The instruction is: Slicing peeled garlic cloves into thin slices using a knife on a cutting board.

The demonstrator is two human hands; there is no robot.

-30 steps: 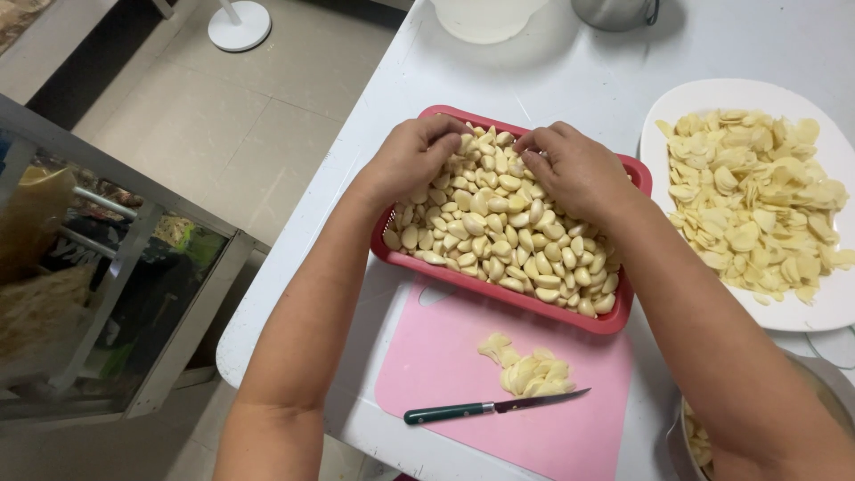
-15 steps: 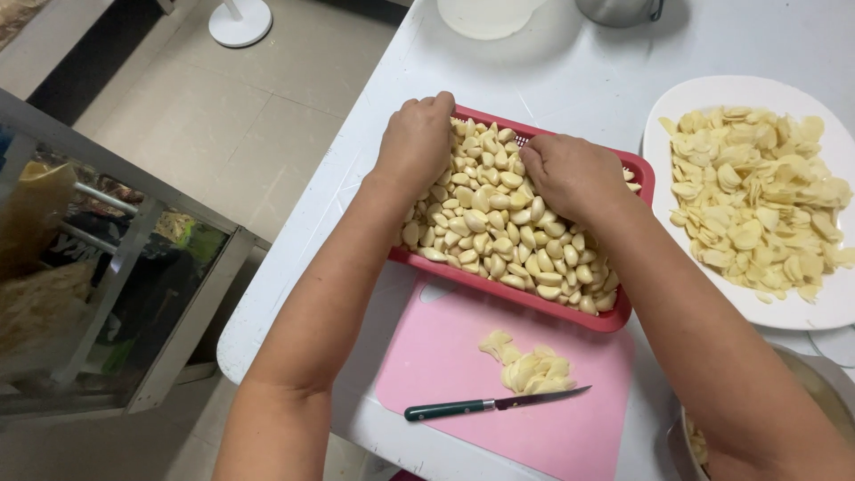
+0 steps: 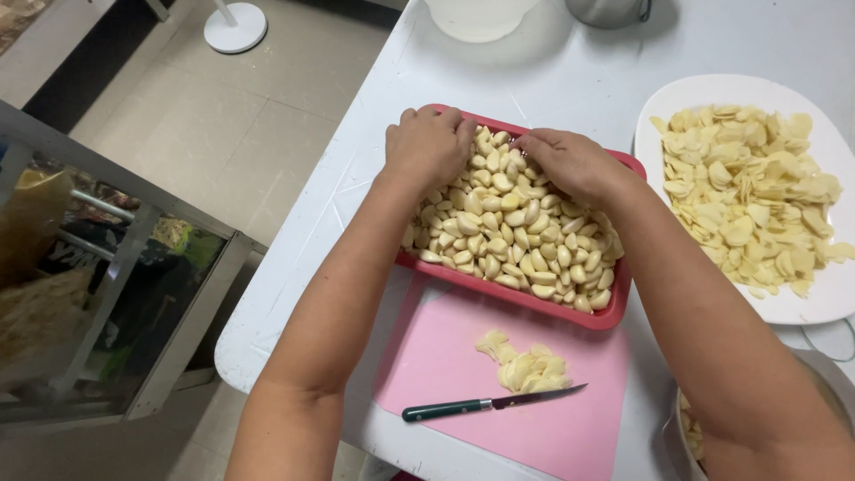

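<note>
Since the earlier frames, both hands have been shifted toward the far end of the red tray (image 3: 614, 313); the left hand (image 3: 427, 147), formerly at the tray's left rim, is now placed at its far left corner, and the right hand (image 3: 570, 160) has been drawn up beside it. The tray, board and knife are unchanged in position.

One white table (image 3: 356, 178) is recorded, bearing everything listed below. One white plate (image 3: 837, 294) is seen to the right of the tray, heaped with sliced garlic (image 3: 753, 196); the slices are too numerous to count. One red tray is seen, filled with peeled garlic cloves (image 3: 517, 240), likewise too many to count. One pink cutting board (image 3: 427, 365) lies just on the near side of the tray, its far edge tucked against it. Two hands are noted: the left is curled, fingers bent down over the cloves at the corner; the right is cupped palm-down on the cloves. Whether cloves are actually gripped cannot be told for either hand. One knife (image 3: 490, 405) with a dark green handle lies on the board, nearer than the tray. One small pile of garlic slices (image 3: 525, 365) rests between knife and tray.
</note>
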